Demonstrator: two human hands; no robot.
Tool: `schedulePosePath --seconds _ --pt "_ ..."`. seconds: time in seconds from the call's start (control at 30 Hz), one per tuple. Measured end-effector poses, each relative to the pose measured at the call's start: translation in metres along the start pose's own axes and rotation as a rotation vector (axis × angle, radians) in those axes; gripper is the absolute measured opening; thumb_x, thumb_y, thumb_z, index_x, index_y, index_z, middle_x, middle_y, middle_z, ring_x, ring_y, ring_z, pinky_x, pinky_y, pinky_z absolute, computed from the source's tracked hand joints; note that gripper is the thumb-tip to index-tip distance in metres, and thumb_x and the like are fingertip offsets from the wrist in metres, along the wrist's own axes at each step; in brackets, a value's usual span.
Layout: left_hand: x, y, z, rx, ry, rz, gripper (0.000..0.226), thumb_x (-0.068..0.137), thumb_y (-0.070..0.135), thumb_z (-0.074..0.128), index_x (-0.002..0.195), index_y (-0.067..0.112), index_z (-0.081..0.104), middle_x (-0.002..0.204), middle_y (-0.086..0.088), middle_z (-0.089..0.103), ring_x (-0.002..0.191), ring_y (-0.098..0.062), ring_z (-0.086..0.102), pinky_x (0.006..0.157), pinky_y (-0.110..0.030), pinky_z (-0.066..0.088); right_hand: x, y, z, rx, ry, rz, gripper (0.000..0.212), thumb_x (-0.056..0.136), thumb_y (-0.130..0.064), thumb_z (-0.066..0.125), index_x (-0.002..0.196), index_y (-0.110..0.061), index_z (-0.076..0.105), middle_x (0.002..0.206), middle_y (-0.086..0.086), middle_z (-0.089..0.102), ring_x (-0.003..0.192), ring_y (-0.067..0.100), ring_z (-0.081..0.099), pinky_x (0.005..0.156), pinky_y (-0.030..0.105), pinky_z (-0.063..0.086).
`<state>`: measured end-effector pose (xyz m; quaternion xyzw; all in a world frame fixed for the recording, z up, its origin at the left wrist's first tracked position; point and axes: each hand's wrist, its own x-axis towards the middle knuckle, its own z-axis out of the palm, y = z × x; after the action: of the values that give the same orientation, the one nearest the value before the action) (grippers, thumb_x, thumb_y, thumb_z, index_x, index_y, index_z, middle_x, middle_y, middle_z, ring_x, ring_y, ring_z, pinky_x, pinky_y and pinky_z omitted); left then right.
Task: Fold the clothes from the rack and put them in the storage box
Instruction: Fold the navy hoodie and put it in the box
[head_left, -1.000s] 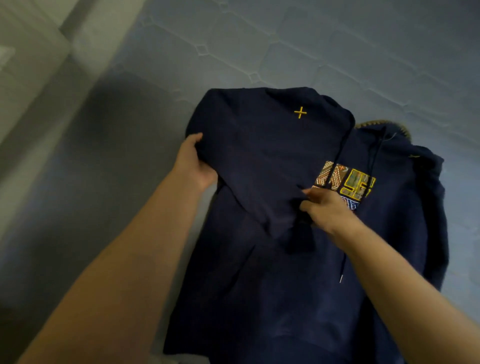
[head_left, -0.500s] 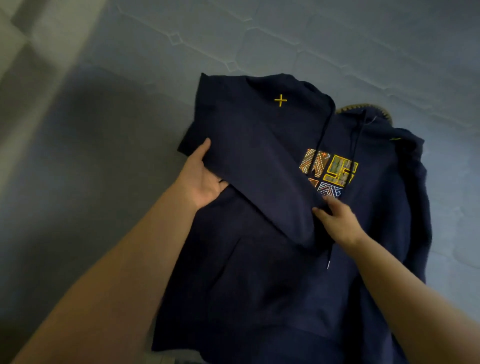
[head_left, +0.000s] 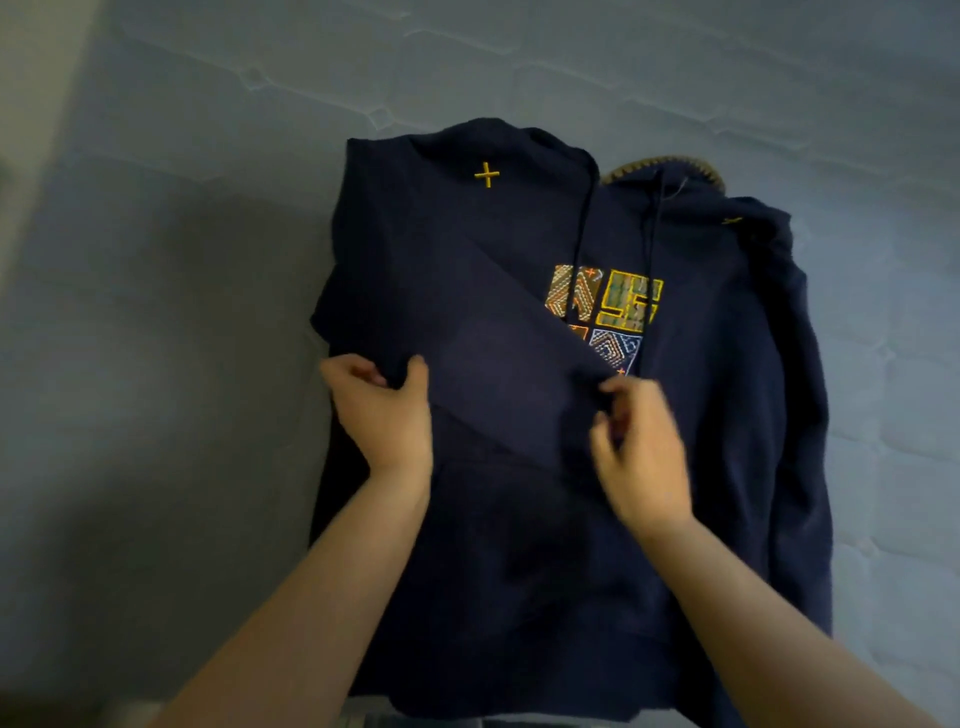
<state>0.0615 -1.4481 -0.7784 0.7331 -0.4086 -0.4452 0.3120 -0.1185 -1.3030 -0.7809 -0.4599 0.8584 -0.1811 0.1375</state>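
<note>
A navy hoodie (head_left: 717, 415) with a yellow and orange chest patch lies front up on a pale quilted bed (head_left: 519, 62). Its left sleeve (head_left: 493, 332) is folded diagonally across the chest and covers part of the patch. My left hand (head_left: 382, 410) pinches the sleeve's left edge between thumb and fingers. My right hand (head_left: 641, 447) is blurred at the sleeve's cuff end, fingers curled on the fabric. The hood with a tan trim lies at the top right. No rack or storage box is in view.
The quilted bed surface (head_left: 156, 364) extends left of the hoodie and beyond it on the right (head_left: 893, 415). A lighter wall or floor strip (head_left: 31, 104) shows at the far left edge.
The folded sleeve has come down flatter across the chest. Both hands moved lower along it, and my left hand went from lying against the edge to pinching it.
</note>
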Motion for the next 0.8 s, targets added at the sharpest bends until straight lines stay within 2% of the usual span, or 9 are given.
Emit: schedulePosePath --seconds 0.07,0.13,0.2,0.33,0.47,0.53,0.63,0.77,0.8 --pt "-0.024 -0.003 0.012 0.035 -0.141 0.228 0.023 0.083 0.013 0.071 0.091 0.014 0.049 0.076 0.006 0.052 0.064 -0.003 0.051 0.064 -0.014 0.043 -0.007 0.001 0.018 0.129 -0.257 0.053 0.048 0.085 -0.004 0.06 0.13 -0.021 0.053 0.116 0.0 0.052 0.11 0.024 0.053 0.103 0.037 0.042" --pt "-0.043 -0.013 0.032 0.105 -0.431 0.32 0.017 0.085 0.011 0.069 0.092 0.018 0.055 0.084 0.007 0.059 0.07 -0.003 0.058 0.065 -0.014 0.046 -0.009 0.007 0.026 0.278 -0.344 0.182 0.051 0.086 0.003 0.057 0.131 -0.021 0.058 0.123 -0.003 0.054 0.123 0.017 0.05 0.11 0.016 0.03" --pt "-0.058 -0.025 0.05 0.207 -0.65 0.318 0.014 0.088 0.015 0.065 0.098 0.024 0.059 0.1 0.006 0.059 0.081 -0.004 0.06 0.075 -0.02 0.05 -0.006 0.007 0.016 0.461 -0.12 0.348 0.046 0.085 0.008 0.051 0.113 -0.025 0.067 0.109 -0.005 0.066 0.108 0.008 0.06 0.102 0.014 0.04" --pt "-0.071 -0.032 0.069 0.344 -0.667 0.302 0.015 0.094 0.018 0.057 0.104 0.027 0.064 0.106 0.01 0.056 0.084 -0.002 0.057 0.075 -0.016 0.044 -0.008 0.029 -0.02 0.5 0.551 0.635 0.032 0.082 0.002 0.049 0.099 -0.022 0.061 0.094 0.008 0.064 0.082 0.012 0.059 0.076 0.013 0.042" --pt "-0.089 -0.018 0.095 0.3 -0.765 0.27 0.018 0.093 0.014 0.055 0.097 0.029 0.062 0.101 0.008 0.065 0.083 -0.006 0.063 0.079 -0.022 0.052 -0.027 0.077 -0.042 0.59 0.697 0.992 0.026 0.09 -0.005 0.058 0.108 -0.024 0.054 0.108 0.002 0.064 0.095 0.015 0.064 0.081 0.011 0.047" --pt "-0.105 -0.01 0.111 0.33 -0.858 0.33 0.017 0.093 0.012 0.055 0.097 0.027 0.064 0.1 0.009 0.066 0.086 -0.003 0.063 0.08 -0.02 0.051 -0.037 0.098 -0.043 0.682 0.674 1.166 0.027 0.092 -0.004 0.058 0.111 -0.022 0.052 0.105 0.002 0.064 0.088 0.019 0.07 0.086 0.026 0.055" --pt "-0.131 -0.001 0.137 0.328 -1.003 0.44 0.017 0.093 0.011 0.056 0.099 0.023 0.067 0.1 0.01 0.067 0.09 -0.001 0.063 0.082 -0.021 0.052 -0.045 0.117 -0.044 1.075 0.537 1.409 0.019 0.097 0.001 0.047 0.113 -0.009 0.051 0.111 0.019 0.064 0.065 0.019 0.071 0.064 0.029 0.06" --pt "-0.172 0.0 0.17 0.383 -1.122 0.654 0.022 0.089 0.018 0.056 0.105 0.027 0.068 0.106 0.011 0.064 0.1 -0.008 0.06 0.089 -0.033 0.051 -0.05 0.12 -0.053 1.352 -0.055 1.563 0.03 0.105 -0.031 0.039 0.108 -0.013 0.062 0.087 0.001 0.07 0.066 0.011 0.062 0.057 0.022 0.042" --pt "-0.179 -0.001 0.174 0.431 -1.103 0.716 0.023 0.089 0.021 0.057 0.106 0.031 0.067 0.108 0.013 0.062 0.102 -0.01 0.056 0.09 -0.033 0.049 -0.05 0.12 -0.052 1.381 -0.105 1.549 0.029 0.104 -0.035 0.042 0.109 -0.014 0.062 0.08 -0.001 0.071 0.065 0.011 0.06 0.055 0.023 0.039"
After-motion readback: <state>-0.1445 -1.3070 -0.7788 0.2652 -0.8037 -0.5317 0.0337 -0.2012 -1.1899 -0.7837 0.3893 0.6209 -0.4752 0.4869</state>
